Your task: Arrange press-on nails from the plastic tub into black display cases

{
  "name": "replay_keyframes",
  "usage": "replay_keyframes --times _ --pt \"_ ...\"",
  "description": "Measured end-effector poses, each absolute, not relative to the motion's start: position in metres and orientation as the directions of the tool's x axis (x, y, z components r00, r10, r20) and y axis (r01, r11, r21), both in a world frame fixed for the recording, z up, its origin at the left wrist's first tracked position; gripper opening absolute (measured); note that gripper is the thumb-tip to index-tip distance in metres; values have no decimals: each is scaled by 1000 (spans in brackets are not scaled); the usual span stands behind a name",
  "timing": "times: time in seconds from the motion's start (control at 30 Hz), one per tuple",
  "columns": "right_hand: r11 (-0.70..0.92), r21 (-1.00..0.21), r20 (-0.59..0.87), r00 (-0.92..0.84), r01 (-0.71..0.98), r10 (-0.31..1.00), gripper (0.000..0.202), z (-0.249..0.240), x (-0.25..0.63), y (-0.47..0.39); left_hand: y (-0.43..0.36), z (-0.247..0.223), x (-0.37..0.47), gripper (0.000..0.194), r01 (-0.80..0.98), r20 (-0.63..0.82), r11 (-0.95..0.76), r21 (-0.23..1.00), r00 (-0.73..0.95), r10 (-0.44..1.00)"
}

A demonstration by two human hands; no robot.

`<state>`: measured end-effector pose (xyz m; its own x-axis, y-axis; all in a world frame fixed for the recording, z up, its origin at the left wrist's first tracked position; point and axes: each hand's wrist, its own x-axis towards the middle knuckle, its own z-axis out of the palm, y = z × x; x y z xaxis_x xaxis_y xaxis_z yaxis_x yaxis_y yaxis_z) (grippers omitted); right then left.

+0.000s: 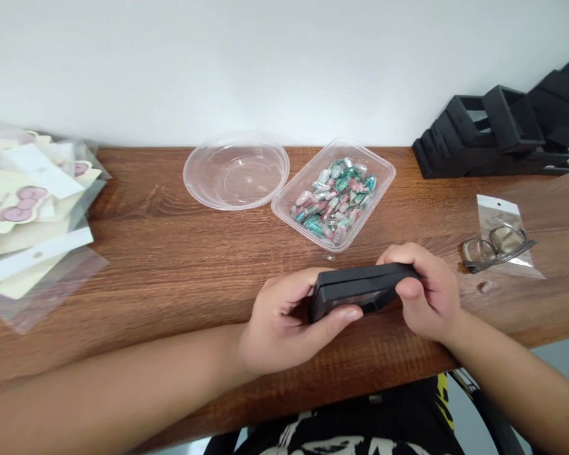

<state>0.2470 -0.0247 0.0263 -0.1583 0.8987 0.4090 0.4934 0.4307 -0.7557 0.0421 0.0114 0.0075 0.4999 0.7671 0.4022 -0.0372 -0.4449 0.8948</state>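
Observation:
A black rectangular frame-like case (351,284) with a clear window is held between both hands above the near side of the table. My left hand (289,322) is closed on its left end, thumb along the lower edge. On the right end, my right hand (429,294) grips it with fingers behind and thumb in front. Just beyond the case stands a clear rectangular tub (384,174) full of small shiny press-on nails (332,199) in green, pink and silver. One tiny clear piece (329,256) lies on the table between tub and case.
A round clear plastic bowl (237,174) touches the tub's left side. Plastic-bagged cards (28,208) are heaped at far left. Several black frames (507,126) are stacked at back right. Eyeglasses (495,246) rest on a clear bag (502,212) on the wooden table (171,272).

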Motion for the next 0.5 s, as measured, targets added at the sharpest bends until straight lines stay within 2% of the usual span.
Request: replay_keyframes --times 0.2,0.5 --pt "325 -835 340 -48 444 939 39 25 247 -25 10 4 49 15 -63 297 -312 948 531 794" --pt "320 -868 307 -94 381 947 38 25 251 -25 11 2 48 8 6 228 -273 962 533 815"
